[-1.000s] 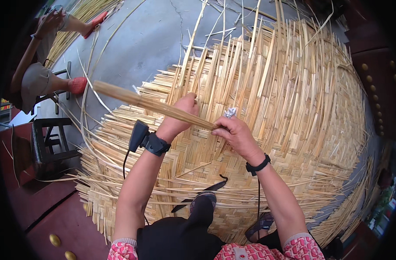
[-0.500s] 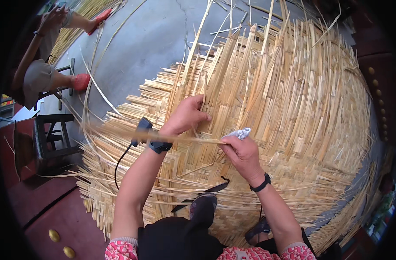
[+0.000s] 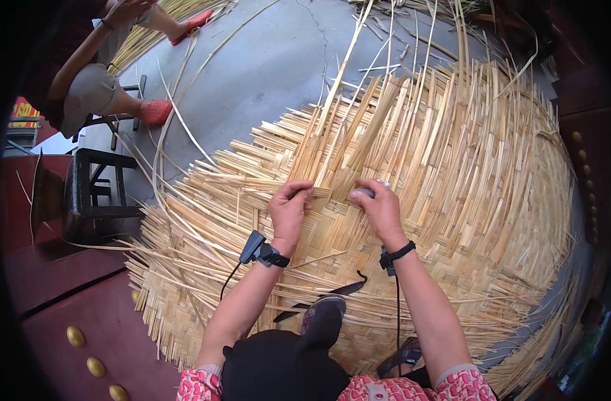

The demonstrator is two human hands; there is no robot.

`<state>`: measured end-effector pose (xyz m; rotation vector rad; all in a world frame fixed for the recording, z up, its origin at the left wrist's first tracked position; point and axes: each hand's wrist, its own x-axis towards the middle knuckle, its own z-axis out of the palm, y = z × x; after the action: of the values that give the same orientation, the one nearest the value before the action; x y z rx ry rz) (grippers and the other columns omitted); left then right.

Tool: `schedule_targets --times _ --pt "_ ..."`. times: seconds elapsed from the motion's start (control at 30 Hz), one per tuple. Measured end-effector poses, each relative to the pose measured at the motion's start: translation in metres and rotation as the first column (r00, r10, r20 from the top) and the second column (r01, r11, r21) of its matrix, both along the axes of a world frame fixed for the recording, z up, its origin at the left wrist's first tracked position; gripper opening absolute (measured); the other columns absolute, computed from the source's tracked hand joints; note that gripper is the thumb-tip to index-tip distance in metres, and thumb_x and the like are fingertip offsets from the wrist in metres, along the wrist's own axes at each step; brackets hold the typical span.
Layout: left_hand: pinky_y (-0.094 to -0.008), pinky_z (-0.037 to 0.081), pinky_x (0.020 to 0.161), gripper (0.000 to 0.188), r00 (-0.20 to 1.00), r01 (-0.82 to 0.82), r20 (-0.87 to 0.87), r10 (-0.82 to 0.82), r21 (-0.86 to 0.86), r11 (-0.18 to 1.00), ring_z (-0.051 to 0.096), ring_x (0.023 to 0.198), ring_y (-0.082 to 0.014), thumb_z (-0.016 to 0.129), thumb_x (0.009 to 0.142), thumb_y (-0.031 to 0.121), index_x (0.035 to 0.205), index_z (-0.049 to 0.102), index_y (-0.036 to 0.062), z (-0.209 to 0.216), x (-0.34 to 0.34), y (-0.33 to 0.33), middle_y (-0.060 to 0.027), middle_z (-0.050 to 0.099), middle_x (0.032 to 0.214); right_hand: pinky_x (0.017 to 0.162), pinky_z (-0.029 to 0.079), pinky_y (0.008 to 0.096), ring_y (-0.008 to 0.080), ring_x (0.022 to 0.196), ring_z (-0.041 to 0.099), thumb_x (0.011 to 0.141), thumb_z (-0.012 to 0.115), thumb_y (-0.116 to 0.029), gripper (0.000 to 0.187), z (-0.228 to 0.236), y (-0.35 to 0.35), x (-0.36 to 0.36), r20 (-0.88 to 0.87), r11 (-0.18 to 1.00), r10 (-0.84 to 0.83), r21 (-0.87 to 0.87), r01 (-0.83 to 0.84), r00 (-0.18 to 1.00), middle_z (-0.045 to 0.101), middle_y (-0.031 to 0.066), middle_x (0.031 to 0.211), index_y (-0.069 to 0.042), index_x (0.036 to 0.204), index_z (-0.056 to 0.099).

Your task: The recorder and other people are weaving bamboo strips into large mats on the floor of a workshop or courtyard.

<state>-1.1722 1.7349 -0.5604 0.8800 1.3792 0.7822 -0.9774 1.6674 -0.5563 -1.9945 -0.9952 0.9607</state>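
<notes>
A large woven mat of pale split-reed strips [image 3: 419, 167] spreads out before me, plaited in a zigzag pattern near my feet, with long loose strips standing away at its far side. My left hand [image 3: 289, 212] is closed, thumb and finger pinching a reed strip [image 3: 323, 192] at the edge of the weave. Opposite it, my right hand [image 3: 381, 208] bends its fingers onto the strip's other side, beside a bunch of upright strips [image 3: 372, 144]. Something grey shows at its fingertips, partly hidden. Both wrists wear black bands with small devices.
A dark curved blade-like tool [image 3: 339, 291] lies on the mat by my shoe. At left stand a black stool [image 3: 95, 194] and a seated person in red shoes [image 3: 156, 112]. More loose reeds [image 3: 172, 33] lie behind on the grey floor.
The long strip swung across my left forearm is now down at the weave. My left hand has drawn nearer, and my right hand has moved up beside it. The view has shifted.
</notes>
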Motion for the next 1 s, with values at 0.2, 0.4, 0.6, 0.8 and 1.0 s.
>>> schedule_targets --times 0.2,0.4,0.6,0.8,1.0 --pt "-0.0383 0.058 0.085 0.008 0.854 -0.183 0.510 0.105 0.104 0.978 0.067 0.097 -0.0256 0.055 0.098 0.010 0.099 0.061 0.0048 0.018 -0.066 0.019 -0.0189 0.066 0.115 0.080 0.051 0.0415 0.0327 0.087 0.063 0.092 0.064 -0.017 0.023 0.042 0.046 -0.066 0.145 0.899 0.375 0.182 -0.397 0.916 0.065 0.0151 0.092 -0.008 0.112 0.066" --pt "-0.0333 0.054 0.088 0.038 0.944 0.200 0.234 -0.232 0.153 0.968 0.064 0.106 -0.0215 0.064 0.096 0.025 0.125 0.055 0.0030 0.022 -0.035 0.101 -0.0132 0.065 0.113 0.073 0.050 0.0406 0.0310 0.086 0.062 0.086 0.070 -0.016 0.013 0.027 0.033 -0.048 0.113 0.822 0.510 0.228 -0.522 0.853 0.062 0.0131 0.085 -0.011 0.097 0.067" --pt "-0.0266 0.053 0.076 0.044 0.686 0.727 0.173 -0.706 -0.200 0.657 0.064 0.091 -0.0130 0.075 0.085 0.009 0.124 0.059 -0.0013 0.016 -0.010 0.113 -0.0059 0.068 0.104 0.064 0.050 0.0373 0.0285 0.073 0.063 0.087 0.070 -0.016 0.010 0.035 0.027 -0.058 0.146 0.903 0.259 0.314 -0.293 0.955 0.062 0.0102 0.075 -0.009 0.092 0.066" --pt "-0.0260 0.054 0.074 0.035 0.876 0.438 0.262 -0.404 -0.085 0.895 0.065 0.086 -0.0120 0.072 0.083 0.004 0.116 0.065 -0.0014 -0.003 0.000 0.086 -0.0053 0.069 0.103 0.057 0.049 0.0369 0.0286 0.063 0.063 0.086 0.068 -0.018 0.014 0.005 0.041 -0.070 -0.291 0.976 -0.187 0.052 0.211 0.938 0.063 0.0125 0.069 -0.006 0.087 0.063" --pt "-0.0297 0.050 0.092 0.052 0.780 0.562 0.358 -0.513 -0.041 0.826 0.059 0.110 -0.0146 0.071 0.083 0.010 0.131 0.056 0.0012 0.015 -0.014 0.091 -0.0077 0.064 0.119 0.064 0.050 0.0302 0.0192 0.073 0.067 0.090 0.061 -0.013 0.017 0.003 0.056 -0.061 0.104 0.983 0.170 0.050 -0.175 0.980 0.065 0.0125 0.069 -0.004 0.103 0.068"
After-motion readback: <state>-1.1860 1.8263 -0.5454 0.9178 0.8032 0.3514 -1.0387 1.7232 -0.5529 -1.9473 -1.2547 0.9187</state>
